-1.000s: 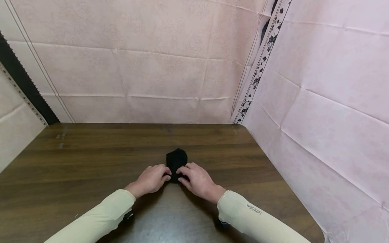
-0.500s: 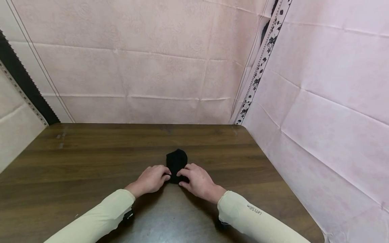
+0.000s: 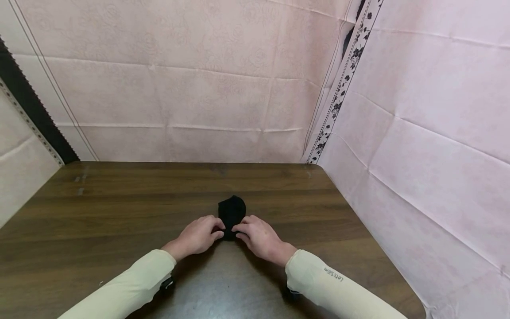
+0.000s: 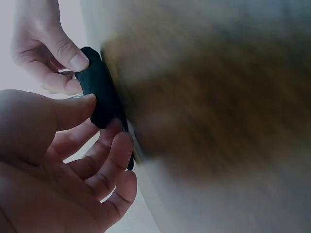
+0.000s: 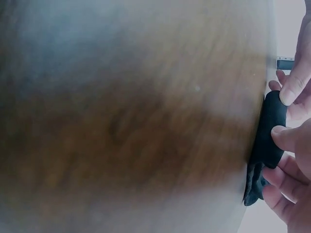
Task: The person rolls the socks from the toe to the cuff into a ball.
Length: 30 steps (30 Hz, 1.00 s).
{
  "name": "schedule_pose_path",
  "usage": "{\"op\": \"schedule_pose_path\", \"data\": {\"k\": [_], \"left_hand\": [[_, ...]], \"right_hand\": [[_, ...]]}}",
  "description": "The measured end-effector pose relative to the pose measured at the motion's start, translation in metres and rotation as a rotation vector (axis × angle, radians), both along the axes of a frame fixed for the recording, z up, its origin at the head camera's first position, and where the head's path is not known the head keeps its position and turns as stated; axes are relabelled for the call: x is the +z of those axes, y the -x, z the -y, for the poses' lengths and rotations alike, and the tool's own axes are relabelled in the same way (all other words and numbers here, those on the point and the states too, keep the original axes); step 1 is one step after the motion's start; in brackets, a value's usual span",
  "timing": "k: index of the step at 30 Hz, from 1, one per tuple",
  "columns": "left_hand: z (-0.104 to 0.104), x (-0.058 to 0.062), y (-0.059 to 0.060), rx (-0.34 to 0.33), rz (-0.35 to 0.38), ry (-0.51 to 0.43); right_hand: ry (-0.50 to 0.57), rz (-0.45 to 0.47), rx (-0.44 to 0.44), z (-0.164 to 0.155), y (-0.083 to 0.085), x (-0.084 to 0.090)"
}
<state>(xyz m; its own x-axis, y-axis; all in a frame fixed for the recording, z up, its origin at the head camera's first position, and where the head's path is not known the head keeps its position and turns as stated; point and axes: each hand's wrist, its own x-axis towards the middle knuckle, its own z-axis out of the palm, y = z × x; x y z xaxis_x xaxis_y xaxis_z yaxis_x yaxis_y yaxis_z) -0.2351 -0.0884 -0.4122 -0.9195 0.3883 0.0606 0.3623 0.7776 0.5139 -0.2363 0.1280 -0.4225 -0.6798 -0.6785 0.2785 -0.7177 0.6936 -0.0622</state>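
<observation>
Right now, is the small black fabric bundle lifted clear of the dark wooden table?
No, the black fabric bundle rests on the wooden table between both hands.

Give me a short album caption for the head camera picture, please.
Two hands, left hand and right hand, pinch the near end of a small black sock on a dark wooden table.

Left hand (image 4: 53,160) fingers touching black sock (image 4: 99,99), wooden table (image 4: 214,107)

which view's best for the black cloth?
Head view: the black cloth lies whole on the wooden table, left hand and right hand at its near end. Both wrist views show only its thin edge between fingertips, table blurred.
</observation>
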Motion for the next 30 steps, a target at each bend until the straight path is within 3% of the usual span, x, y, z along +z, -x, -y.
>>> {"op": "schedule_pose_path", "data": {"k": [9, 21, 30], "left_hand": [[-0.0014, -0.0025, 0.0009, -0.017, -0.031, -0.065], [-0.0016, -0.0030, 0.0004, -0.026, -0.025, -0.064], [0.0000, -0.0036, 0.0003, -0.029, -0.018, -0.063]], "right_hand": [[-0.016, 0.027, -0.010, -0.0007, 0.0015, 0.0000], [-0.034, 0.055, -0.018, 0.0006, 0.0012, -0.0002], [-0.008, 0.011, -0.020, -0.0003, -0.0001, -0.0010]]}}
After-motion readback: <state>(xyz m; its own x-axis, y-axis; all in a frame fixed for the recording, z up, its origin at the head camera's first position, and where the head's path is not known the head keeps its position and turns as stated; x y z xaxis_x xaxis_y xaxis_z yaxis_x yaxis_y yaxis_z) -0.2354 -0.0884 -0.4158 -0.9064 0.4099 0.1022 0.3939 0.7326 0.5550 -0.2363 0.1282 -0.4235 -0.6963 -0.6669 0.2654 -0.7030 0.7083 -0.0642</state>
